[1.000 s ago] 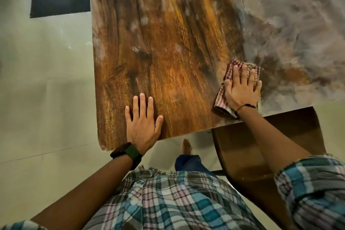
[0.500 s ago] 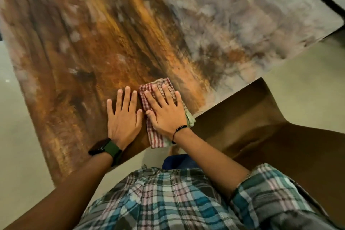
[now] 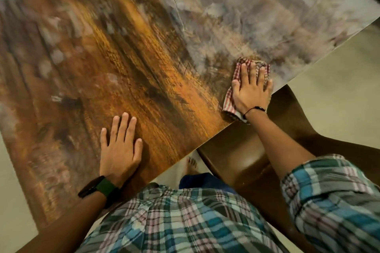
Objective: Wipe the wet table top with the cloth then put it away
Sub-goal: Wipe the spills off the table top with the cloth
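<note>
at the table's (image 3: 144,57) near right edge, right hand (image 3: 251,90) flat on cloth (image 3: 230,98), now well apart from flat, empty left hand (image 3: 120,150)

Left hand (image 3: 120,148), right hand (image 3: 251,90) flat, spread

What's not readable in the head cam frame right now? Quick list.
- Cloth, head view: mostly under the right hand; its full size and folding are hidden.
- Table top: motion blur, so wet and dry patches can't be told apart; far edge cut off by the frame.
- Table top under the left hand: covered by the flat palm.
- Where the cloth goes afterwards: not in view.
</note>
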### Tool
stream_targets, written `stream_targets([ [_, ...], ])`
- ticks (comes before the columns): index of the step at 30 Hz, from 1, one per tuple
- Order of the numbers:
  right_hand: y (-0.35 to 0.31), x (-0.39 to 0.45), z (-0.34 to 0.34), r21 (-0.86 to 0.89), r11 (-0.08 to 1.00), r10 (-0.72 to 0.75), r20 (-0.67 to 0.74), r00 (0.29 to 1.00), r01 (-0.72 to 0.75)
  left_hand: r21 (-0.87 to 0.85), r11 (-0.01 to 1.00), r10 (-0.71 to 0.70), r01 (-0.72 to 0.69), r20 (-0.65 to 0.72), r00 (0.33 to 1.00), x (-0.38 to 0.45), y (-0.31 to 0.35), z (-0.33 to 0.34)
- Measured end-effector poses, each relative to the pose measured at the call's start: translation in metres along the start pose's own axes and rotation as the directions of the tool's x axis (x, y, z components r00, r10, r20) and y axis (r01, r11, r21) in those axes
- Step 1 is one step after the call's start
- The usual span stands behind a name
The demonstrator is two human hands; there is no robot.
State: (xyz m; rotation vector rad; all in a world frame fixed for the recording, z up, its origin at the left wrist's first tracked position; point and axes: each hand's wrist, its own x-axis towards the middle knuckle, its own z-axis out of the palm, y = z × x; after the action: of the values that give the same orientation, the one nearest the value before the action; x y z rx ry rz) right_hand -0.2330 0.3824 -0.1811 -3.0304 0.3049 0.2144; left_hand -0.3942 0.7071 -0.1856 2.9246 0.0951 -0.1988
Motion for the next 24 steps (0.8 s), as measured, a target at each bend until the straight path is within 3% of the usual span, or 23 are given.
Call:
stream_targets([
  [4,-0.022,-0.029,0.001,0.026,0.999,0.029,0.018,0.999,-0.029,0.021,1.000,-0.009,0.009,-0.004,1.000,-0.004,0.009,-0.001],
  [7,-0.063,-0.079,0.013,0.056,0.995,-0.086,0.046,0.995,0.084,-0.040,0.997,-0.060,0.061,0.017,0.998,0.003,0.025,-0.003],
  [10,-0.088,-0.122,0.025,0.049,0.971,-0.235,0.042,0.971,0.233,-0.084,0.995,0.062,-0.061,0.008,0.998,0.020,0.056,-0.007],
  [13,-0.079,-0.114,0.023,0.045,0.959,-0.283,0.057,0.958,0.280,-0.086,0.982,0.169,-0.169,-0.002,0.986,0.048,0.087,-0.008],
  [17,-0.048,-0.072,0.011,0.021,0.990,-0.141,0.033,0.990,0.140,-0.064,0.973,0.224,-0.224,0.000,0.975,0.080,0.106,-0.004],
  [20,-0.006,-0.015,-0.001,0.035,0.999,-0.001,0.030,1.000,0.000,-0.082,0.981,0.175,-0.174,0.006,0.985,0.095,0.103,0.000],
  [24,0.042,0.074,-0.019,0.047,0.996,0.076,0.025,0.997,-0.077,-0.014,0.994,0.106,-0.106,-0.006,0.994,0.101,0.101,0.005],
])
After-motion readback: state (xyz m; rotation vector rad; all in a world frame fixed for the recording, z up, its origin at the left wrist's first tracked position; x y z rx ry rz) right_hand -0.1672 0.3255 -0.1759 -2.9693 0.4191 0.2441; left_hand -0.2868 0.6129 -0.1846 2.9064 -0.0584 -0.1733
